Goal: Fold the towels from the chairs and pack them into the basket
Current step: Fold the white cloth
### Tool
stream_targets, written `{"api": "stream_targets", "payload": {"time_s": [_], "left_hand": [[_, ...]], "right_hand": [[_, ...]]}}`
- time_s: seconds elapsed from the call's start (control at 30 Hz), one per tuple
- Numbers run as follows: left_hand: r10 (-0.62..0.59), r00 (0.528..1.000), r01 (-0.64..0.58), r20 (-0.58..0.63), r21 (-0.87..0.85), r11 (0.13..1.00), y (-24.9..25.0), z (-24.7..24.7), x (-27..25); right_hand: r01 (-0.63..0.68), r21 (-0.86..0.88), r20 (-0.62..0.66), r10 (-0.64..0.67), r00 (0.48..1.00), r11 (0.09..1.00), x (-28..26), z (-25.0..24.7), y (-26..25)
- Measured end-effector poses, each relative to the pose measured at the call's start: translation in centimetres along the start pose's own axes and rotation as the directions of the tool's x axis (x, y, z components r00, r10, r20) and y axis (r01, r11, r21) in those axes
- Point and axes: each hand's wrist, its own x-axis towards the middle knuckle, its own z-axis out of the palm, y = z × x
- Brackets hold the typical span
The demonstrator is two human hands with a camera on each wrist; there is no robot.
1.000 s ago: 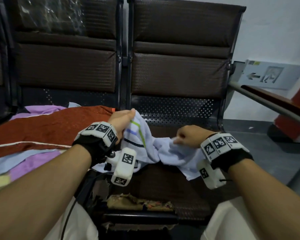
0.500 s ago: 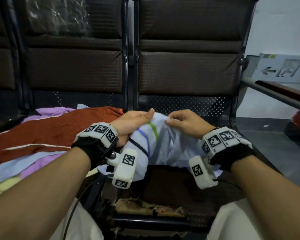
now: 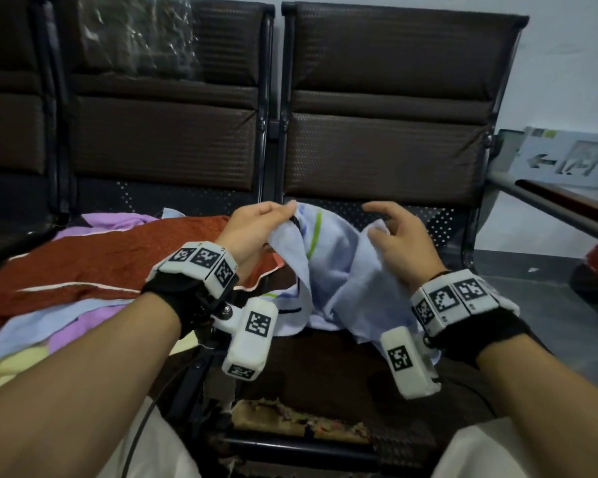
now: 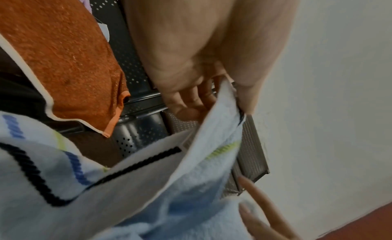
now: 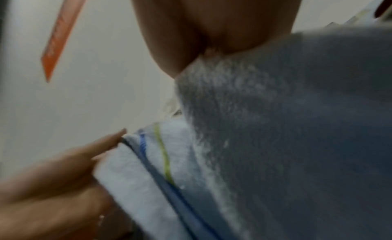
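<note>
A pale blue towel [image 3: 339, 281] with green, blue and black stripes hangs bunched above the brown chair seat [image 3: 325, 370], its lower part resting on the seat. My left hand [image 3: 287, 210] pinches the striped edge between thumb and fingers, which shows plainly in the left wrist view [image 4: 233, 99]. To the right, my right hand [image 3: 380, 222] holds a raised fold of the towel at the thumb, its other fingers loosely curved. The blurred right wrist view has the towel [image 5: 275, 143] running up into that hand [image 5: 203, 52]. No basket is in view.
On the left chair lies a pile of towels: rust-red [image 3: 118, 263], purple [image 3: 118, 219], light blue and yellow [image 3: 14, 363]. The seat's front edge [image 3: 290, 419] is torn. A metal and wood armrest rail [image 3: 567, 215] runs along the right. Chair backs stand close behind.
Both hands have lifted the towel off the seat. The right hand came up beside the left, then slid right along the towel, and its fingers have loosened.
</note>
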Motion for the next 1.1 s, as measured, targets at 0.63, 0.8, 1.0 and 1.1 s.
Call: {"api": "stream_targets", "payload": {"time_s": [0.63,0.8,1.0,1.1], "left_hand": [[-0.185,0.982,0.176,-0.042,-0.162,0.971,0.3,-1.8,-1.3],[-0.183,0.983,0.180,0.003,-0.172,0.968,0.8,-1.6,-1.7],[-0.105,0.994,0.107,0.032,-0.084,0.991,1.7,0.0,-2.6],[-0.075,0.997,0.075,-0.017,-0.024,0.997,1.7,0.5,-2.9]], "right_hand": [[-0.322,0.308,0.297,0.231,0.927,0.895,-3.4,1.7,-3.8],[-0.341,0.450,0.262,0.243,0.934,0.825,-3.4,1.3,-4.0],[-0.394,0.481,0.419,0.190,0.888,0.783,-3.6,1.1,-4.7],[-0.355,0.397,0.481,0.138,0.866,0.846,-3.8,1.0,-4.6]]}}
